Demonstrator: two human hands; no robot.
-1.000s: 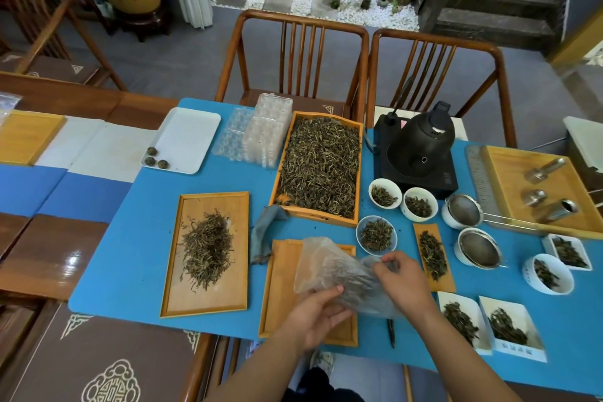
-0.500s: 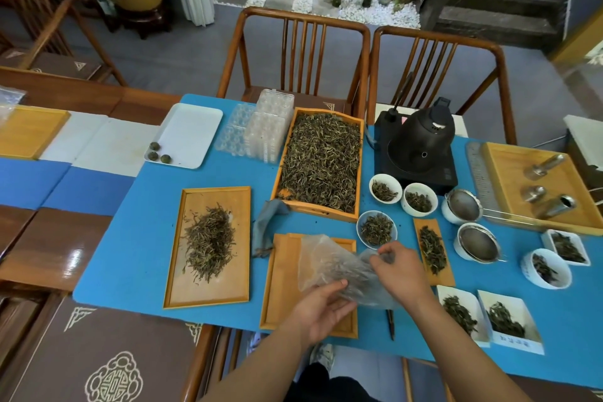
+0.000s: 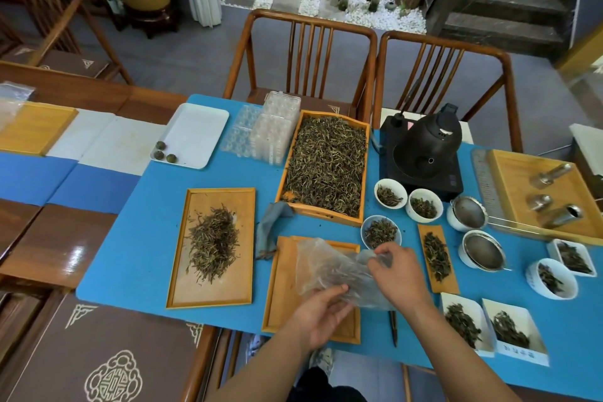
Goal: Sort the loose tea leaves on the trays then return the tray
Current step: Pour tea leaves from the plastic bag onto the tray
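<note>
Two bare hands work over a small wooden tray (image 3: 280,287) at the near edge of the blue worktop (image 3: 137,248), both closed on a crumpled clear plastic bag (image 3: 326,268) that lies across the tray's upper right part. The left hand (image 3: 321,313) has its grip pinched on the bag's lower edge, thumb on top; the right hand (image 3: 396,274) has its grip narrow, fingertips nipping the bag's upper right corner. Thin dark strands show through the plastic — whether they are inside the bag or beneath it cannot be told. To the left, well apart from the hands, a second flat tray (image 3: 212,290) holds a loose heap of tea leaves (image 3: 213,243) near its middle. Beyond the hands, a deeper wooden box tray (image 3: 365,173) is filled almost to its rim with leaves, and a grey cloth (image 3: 270,225) lies crumpled beside its near left corner. To the right stand white bowls (image 3: 391,194) of leaves, a narrow wooden slip (image 3: 439,259) carrying a strip of leaves, two metal strainers (image 3: 483,251) set on cups, and a black kettle (image 3: 427,143) on its base. A white tray (image 3: 199,130) at the far left bears three small round tea balls at its near corner — beside it, stacked clear plastic moulds (image 3: 270,134).
</note>
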